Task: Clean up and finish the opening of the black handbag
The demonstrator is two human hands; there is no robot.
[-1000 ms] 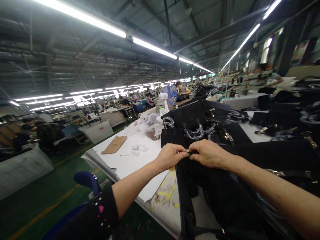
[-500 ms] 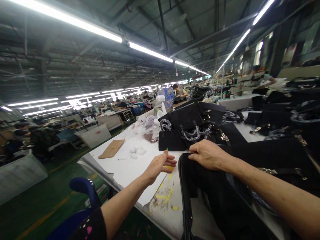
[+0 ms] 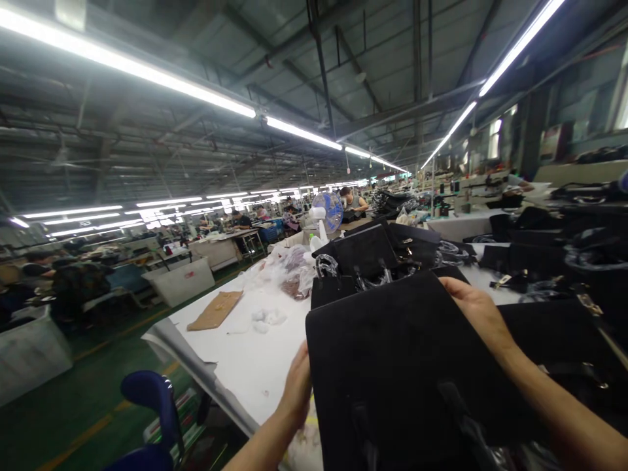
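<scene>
Holding black bag point(image 3: 407, 353) up over near end of surface point(image 3: 307, 445), tilted, broad side to camera. Got right grip point(image 3: 471, 311) closed on upper right edge, fingers mostly hidden behind it. Got left grip point(image 3: 298, 383) up against left edge, fingertips partly out of sight; can't tell how tightly curled. Can see dark straps point(image 3: 364, 422) low on facing side, plus clear wrap point(image 3: 475, 435) by the right one.

Just past it, can see more bags point(image 3: 366, 252) piled up, with plastic-wrapped handles point(image 3: 326, 265). To the right, another bag point(image 3: 549, 327), with metal clasp point(image 3: 589, 304) near its top.

On left part of surface, can see white paper point(image 3: 240, 363), with brown piece point(image 3: 216, 310) near far left edge, small crumpled plastic point(image 3: 269, 320) just beside it, bigger plastic heap point(image 3: 294, 268) farther back. Behind heap, blue-and-white fan point(image 3: 330, 212); beyond that, a seated person point(image 3: 353, 203). Left of surface, blue chair point(image 3: 152, 390) on green floor point(image 3: 93, 386).
</scene>
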